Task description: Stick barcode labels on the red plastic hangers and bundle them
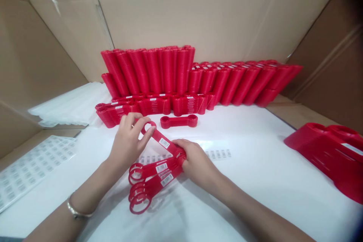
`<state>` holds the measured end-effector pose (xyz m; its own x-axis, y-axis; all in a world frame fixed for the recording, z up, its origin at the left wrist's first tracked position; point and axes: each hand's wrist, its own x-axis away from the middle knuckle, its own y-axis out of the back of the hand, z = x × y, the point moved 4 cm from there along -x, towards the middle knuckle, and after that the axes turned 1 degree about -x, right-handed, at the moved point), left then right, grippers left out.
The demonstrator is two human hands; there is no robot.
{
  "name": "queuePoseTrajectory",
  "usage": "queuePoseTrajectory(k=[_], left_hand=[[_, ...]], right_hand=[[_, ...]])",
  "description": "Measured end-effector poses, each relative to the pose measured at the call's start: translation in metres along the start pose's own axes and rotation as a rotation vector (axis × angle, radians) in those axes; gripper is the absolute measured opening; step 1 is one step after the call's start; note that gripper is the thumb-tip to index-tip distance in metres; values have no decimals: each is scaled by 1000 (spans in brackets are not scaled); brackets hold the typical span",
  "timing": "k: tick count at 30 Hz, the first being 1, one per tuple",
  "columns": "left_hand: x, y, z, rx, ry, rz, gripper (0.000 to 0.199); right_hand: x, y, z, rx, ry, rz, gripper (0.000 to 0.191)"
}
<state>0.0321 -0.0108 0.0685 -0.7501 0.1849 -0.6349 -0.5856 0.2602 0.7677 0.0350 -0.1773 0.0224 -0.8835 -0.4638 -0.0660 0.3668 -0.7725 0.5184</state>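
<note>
Several flat red plastic pieces [159,189], each with a ring at its end and a white barcode label [167,180], fan out from my right hand [198,164]. That hand is closed round their gathered right ends. My left hand [129,138] pinches the ringed end of the uppermost red piece [163,140], which is turned up away from the others. A thin silver bracelet [78,210] circles my left wrist. Under the fanned pieces lies a label sheet [218,154], partly covered by them and my hands.
A short stack of red pieces [179,121] lies just beyond my hands. Behind it rise tall red stacks [167,70] along the cardboard wall [198,19]. More red pieces [326,155] stand at right. Barcode sheets [31,170] and white plastic bags [73,102] lie at left.
</note>
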Motion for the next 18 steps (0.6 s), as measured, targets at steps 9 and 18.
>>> queuePoseTrajectory(k=[9,18], left_hand=[[4,-2,5,482,128,141,20],[6,-6,1,286,-64,617,23]], right_hand=[[-10,17,-17,-86,-9,-156,53],[-11,28,-15,-113,31,-223,51]])
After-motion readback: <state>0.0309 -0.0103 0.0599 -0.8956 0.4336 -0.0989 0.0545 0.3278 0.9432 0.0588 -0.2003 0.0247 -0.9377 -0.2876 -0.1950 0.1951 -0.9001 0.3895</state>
